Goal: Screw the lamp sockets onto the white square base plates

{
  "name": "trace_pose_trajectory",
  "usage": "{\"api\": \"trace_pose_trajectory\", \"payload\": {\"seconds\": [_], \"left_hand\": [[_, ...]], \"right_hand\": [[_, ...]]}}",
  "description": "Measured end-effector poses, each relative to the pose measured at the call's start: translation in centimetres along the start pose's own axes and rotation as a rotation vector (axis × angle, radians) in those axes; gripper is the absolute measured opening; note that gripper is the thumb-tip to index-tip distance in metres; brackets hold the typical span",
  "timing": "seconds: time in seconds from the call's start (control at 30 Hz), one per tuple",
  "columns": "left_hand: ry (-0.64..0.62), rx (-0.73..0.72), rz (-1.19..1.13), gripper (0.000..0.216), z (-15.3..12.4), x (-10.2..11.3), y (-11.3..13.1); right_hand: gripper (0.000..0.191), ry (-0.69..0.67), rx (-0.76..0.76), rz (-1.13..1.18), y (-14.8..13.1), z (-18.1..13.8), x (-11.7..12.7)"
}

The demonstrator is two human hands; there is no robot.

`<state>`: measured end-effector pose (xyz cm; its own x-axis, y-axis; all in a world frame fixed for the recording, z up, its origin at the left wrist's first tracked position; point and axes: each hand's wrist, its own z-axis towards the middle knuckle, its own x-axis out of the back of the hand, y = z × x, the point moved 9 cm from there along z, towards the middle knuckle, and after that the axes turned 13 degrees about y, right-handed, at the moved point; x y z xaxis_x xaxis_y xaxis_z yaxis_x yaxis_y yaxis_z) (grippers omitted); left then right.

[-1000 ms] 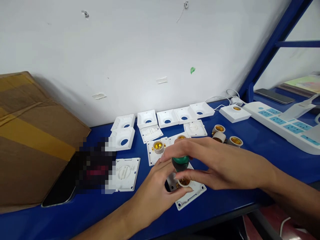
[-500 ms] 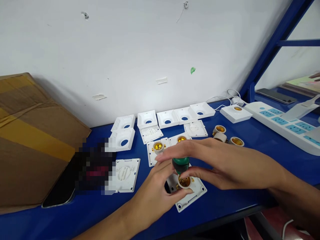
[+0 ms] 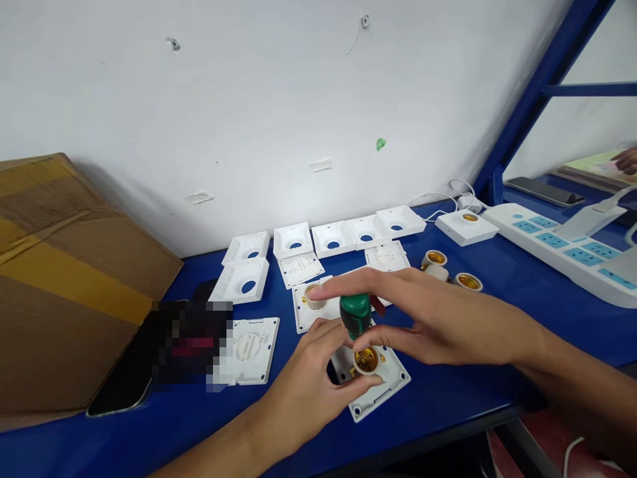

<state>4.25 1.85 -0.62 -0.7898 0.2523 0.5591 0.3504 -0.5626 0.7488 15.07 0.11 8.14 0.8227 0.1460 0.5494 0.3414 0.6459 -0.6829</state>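
My left hand (image 3: 309,375) is closed round a lamp socket (image 3: 366,362) with a brass-coloured screw shell, thumb in front and fingers behind. That socket sits on a white square base plate (image 3: 387,388) lying on the blue table. My right hand (image 3: 438,315) grips a screwdriver (image 3: 355,315) by its green and black handle, upright just behind the socket. The tip of the screwdriver is hidden by my fingers. Past the right index finger, a second socket (image 3: 316,303) rests on another base plate (image 3: 302,321), partly covered.
White covers with round holes (image 3: 332,238) line the wall. Loose base plates (image 3: 249,350) lie left and behind. Several bare sockets (image 3: 468,282) sit right, near a power strip (image 3: 557,249). A cardboard box (image 3: 74,285) stands left. Another person's hand (image 3: 626,160) shows far right.
My right hand and the screwdriver have risen slightly and shifted a little left, with the index finger now over the second socket. My left hand keeps its hold on the front socket.
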Motion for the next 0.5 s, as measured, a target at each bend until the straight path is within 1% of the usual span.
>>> {"api": "trace_pose_trajectory", "payload": {"seconds": [0.13,0.27,0.5], "left_hand": [[0.02,0.012,0.019,0.033,-0.13,0.13,-0.2],[0.016,0.015,0.026,0.031,-0.21,0.11,-0.44],[0.002,0.003,0.005,0.027,0.08,0.1,0.0]], "right_hand": [[0.057,-0.014,0.028,0.014,-0.23,-0.14,0.3],[0.061,-0.075,0.011,0.013,-0.3,-0.47,0.19],[0.058,-0.054,0.018,-0.025,-0.27,-0.42,-0.16]]}}
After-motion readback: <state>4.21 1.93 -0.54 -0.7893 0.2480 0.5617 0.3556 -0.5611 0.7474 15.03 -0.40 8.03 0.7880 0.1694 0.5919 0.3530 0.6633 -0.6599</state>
